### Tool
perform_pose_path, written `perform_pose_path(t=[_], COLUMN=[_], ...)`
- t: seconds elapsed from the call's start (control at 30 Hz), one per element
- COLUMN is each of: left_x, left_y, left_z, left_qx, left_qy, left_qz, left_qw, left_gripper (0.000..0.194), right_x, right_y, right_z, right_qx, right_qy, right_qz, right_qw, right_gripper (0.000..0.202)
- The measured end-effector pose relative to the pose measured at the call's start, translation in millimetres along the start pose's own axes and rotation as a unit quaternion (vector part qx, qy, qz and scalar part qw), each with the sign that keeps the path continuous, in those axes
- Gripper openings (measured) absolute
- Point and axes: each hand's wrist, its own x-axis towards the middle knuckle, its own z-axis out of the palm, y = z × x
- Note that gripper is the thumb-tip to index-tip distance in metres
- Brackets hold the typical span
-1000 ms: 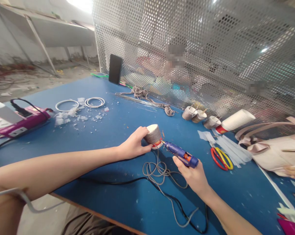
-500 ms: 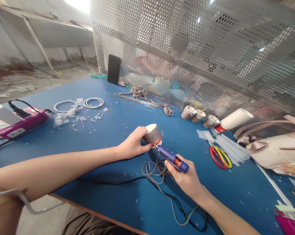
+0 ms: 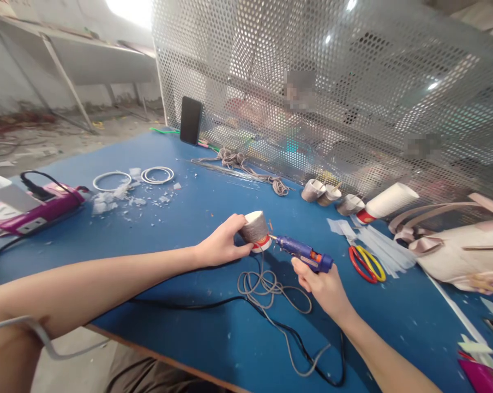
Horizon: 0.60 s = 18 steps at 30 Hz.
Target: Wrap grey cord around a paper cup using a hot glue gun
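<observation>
My left hand (image 3: 226, 239) grips a paper cup (image 3: 255, 228) from its left side, fingers behind and thumb in front. Grey cord is wound round most of the cup; a red and white band shows at its lower end. In my right hand (image 3: 322, 281) is a blue hot glue gun (image 3: 301, 252), its nozzle pointing left, close to the cup's red band. From the cup a loose grey cord (image 3: 266, 289) runs down and lies in loops on the blue table (image 3: 197, 338). A black cable (image 3: 189, 305) passes beneath the loops.
Cord-wrapped cups (image 3: 312, 190) and a stack of white cups (image 3: 388, 203) line the perforated metal screen (image 3: 246, 71). Scissors (image 3: 367, 263) lie beside glue sticks (image 3: 388, 251) and a bag (image 3: 459, 248). A phone (image 3: 190, 120) leans at the back; a power strip (image 3: 37, 207) sits left.
My right hand has drawn the glue gun to the right, so its nozzle has come away from the cord's lower edge. My left hand stays on the cup.
</observation>
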Motion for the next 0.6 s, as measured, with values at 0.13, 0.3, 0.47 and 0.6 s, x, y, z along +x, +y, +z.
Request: perform_pose_path(t=[0.13,0.3,0.47,0.6], left_x=[-1,0,1,-1], left_y=[-1,-3,-1,5], left_z=[-0.3,-0.8,-1.2,-2.4], left_qx=[-0.014,-0.052,-0.074,-0.060], left_qy=[-0.014,-0.018,-0.013,0.001], left_qz=[-0.019,-0.059,-0.086,-0.093], left_qw=[1.000,0.997,0.993,0.994], left_gripper=[0.019,0.025,0.023,0.021], right_x=[3,4,19,30], right_y=[0,1,22,37], right_z=[-7,-25,-33,-32], right_qx=[0.114,0.139,-0.055,-0.066], right_qy=[-0.023,-0.005,0.103,0.130], right_qz=[0.027,-0.007,-0.005,0.025], right_qw=[0.993,0.990,0.993,0.989], right_gripper=[0.042,0.038,0.040,0.038])
